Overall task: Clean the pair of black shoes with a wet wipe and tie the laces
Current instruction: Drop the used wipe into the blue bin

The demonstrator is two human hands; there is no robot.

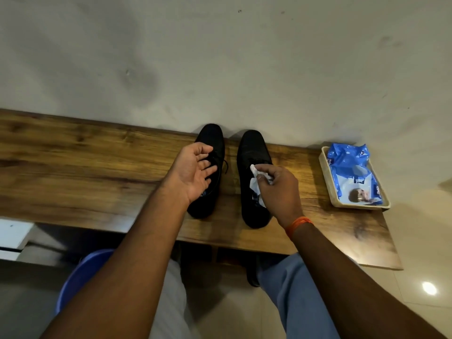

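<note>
Two black lace-up shoes stand side by side on the wooden bench (pixel 85 172), toes toward the wall. My left hand (pixel 193 171) hovers palm-up over the left shoe (pixel 212 140), fingers relaxed and holding nothing. My right hand (pixel 278 192) pinches a crumpled white wet wipe (pixel 256 178) above the middle of the right shoe (pixel 254 148). The left shoe's lace hangs loose on its right side. An orange band circles my right wrist.
A beige tray (pixel 327 182) at the bench's right end holds a blue pack of wet wipes (pixel 352 172). The wall runs directly behind the bench. A blue stool seat (pixel 83 272) and my knees are below the bench's front edge.
</note>
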